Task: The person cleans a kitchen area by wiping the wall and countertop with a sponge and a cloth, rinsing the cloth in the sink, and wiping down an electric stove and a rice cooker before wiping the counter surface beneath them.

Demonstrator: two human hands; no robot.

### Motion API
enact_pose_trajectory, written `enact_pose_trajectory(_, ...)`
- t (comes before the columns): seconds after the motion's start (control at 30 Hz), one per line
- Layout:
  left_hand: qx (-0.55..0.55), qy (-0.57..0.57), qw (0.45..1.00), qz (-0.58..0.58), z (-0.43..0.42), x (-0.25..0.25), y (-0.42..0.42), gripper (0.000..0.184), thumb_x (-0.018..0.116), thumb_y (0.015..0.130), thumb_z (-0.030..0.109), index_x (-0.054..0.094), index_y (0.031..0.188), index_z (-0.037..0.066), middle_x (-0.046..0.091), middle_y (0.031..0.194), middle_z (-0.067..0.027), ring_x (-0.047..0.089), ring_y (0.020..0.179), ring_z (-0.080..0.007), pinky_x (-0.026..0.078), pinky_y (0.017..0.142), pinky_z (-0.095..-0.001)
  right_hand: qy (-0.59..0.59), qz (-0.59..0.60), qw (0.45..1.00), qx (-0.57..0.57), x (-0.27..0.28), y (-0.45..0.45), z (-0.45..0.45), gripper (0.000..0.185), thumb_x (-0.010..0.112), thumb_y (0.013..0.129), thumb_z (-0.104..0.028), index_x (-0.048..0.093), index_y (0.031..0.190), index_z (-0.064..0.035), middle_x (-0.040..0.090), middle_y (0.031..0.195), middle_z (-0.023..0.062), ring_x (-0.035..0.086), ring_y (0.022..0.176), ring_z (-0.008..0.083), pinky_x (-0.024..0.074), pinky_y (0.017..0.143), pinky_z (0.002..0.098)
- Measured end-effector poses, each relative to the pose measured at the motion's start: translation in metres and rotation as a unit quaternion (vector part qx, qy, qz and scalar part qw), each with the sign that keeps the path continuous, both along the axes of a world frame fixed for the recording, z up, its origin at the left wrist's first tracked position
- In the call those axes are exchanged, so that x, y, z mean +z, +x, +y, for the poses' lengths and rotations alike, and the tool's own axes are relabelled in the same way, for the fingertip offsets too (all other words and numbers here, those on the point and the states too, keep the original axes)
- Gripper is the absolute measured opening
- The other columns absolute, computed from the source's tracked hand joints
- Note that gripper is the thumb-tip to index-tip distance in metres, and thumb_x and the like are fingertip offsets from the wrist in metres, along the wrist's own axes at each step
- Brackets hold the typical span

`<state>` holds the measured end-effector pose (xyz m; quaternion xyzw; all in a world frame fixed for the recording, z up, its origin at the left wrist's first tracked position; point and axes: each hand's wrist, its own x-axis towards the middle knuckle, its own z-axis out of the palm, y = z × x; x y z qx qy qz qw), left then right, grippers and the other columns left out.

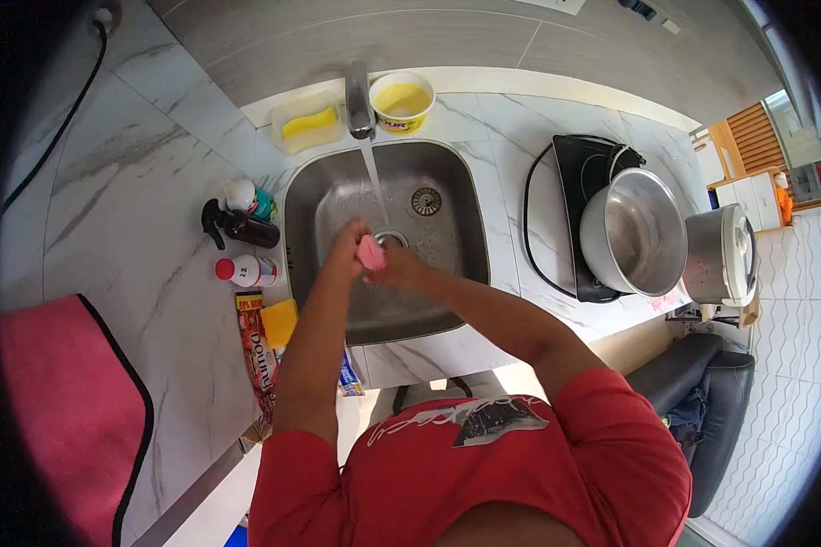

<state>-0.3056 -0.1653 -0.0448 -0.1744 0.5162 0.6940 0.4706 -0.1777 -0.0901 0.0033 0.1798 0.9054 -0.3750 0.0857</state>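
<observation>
Over the steel sink (pixel 328 314), my two hands meet around a small pink piece (pixel 370 252), a cloth or sponge; its kind is not clear. My left hand (pixel 346 246) is closed on its left side. From the right, my right hand (pixel 403 268) is closed against it, its fingers partly hidden. Water runs from the faucet (pixel 358 100) in a stream (pixel 372 173) that falls just behind my hands. A round metal drain piece (pixel 391 239) shows beside the pink piece, and a slotted drain cover (pixel 426 201) lies farther back.
Left of the sink stand a dark spray bottle (pixel 251 231) and a red-capped bottle (pixel 246 271). A yellow sponge (pixel 279 323) lies near a red packet (pixel 255 351). Behind are a clear tray (pixel 292 141) and yellow tub (pixel 402 102). A metal pot (pixel 634 232) sits right.
</observation>
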Motion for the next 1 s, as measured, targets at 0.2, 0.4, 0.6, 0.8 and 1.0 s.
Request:
enact_pose_trajectory(0.2,-0.21,-0.144,0.923,0.288,0.064,0.078,-0.091,0.047,0.065,0.075,0.052,0.062,0.094,0.009,0.06,0.079,-0.0033,0.055,0.071,-0.0119,0.045,0.059,-0.0259,-0.476,-0.061,0.845,-0.236,0.03,0.074,0.062,0.044,0.062,0.08,-0.039,0.058,0.106,-0.0043,0.059,0.091,0.0174,0.057,0.066,0.0309,0.0471,0.063,0.0416)
enact_pose_trajectory(0.4,-0.258,-0.168,0.878,0.366,0.106,0.093,-0.112,0.043,0.074,0.067,0.052,0.062,0.079,0.013,0.058,0.074,0.0049,0.051,0.066,-0.0059,0.04,0.059,-0.0234,0.187,0.17,0.958,-0.132,0.104,0.112,0.099,0.028,0.057,0.083,-0.03,0.062,0.097,-0.0072,0.054,0.08,0.015,0.054,0.078,0.0312,0.0426,0.069,0.0438)
enact_pose_trajectory(0.6,-0.232,-0.162,0.839,0.464,0.092,0.075,-0.1,0.041,0.071,0.072,0.047,0.062,0.068,0.008,0.057,0.06,0.0006,0.049,0.049,-0.009,0.035,0.043,-0.023,0.165,0.283,0.922,-0.204,0.175,0.095,0.152,0.021,0.058,0.083,-0.022,0.062,0.091,-0.0035,0.053,0.077,0.0185,0.055,0.067,0.0317,0.0442,0.061,0.0396)
enact_pose_trajectory(0.8,-0.288,-0.255,0.866,0.32,0.015,0.03,-0.058,0.04,0.064,0.079,0.043,0.064,0.081,0.003,0.061,0.068,-0.0061,0.054,0.053,-0.0121,0.045,0.047,-0.0282,0.151,0.38,0.851,-0.328,0.19,0.052,0.216,0.035,0.065,0.08,-0.021,0.058,0.107,-0.0007,0.057,0.092,0.0185,0.057,0.082,0.0295,0.0466,0.075,0.034)
enact_pose_trajectory(1.0,-0.199,-0.058,0.958,0.198,0.123,0.096,0.011,0.063,0.045,0.087,0.055,0.045,0.121,0.002,0.059,0.09,-0.0133,0.057,0.069,-0.0189,0.054,0.064,-0.0351,0.363,0.226,0.87,-0.246,0.021,0.02,0.221,0.048,0.06,0.081,-0.031,0.049,0.119,-0.0039,0.044,0.122,0.0251,0.046,0.109,0.0408,0.0372,0.092,0.0477)
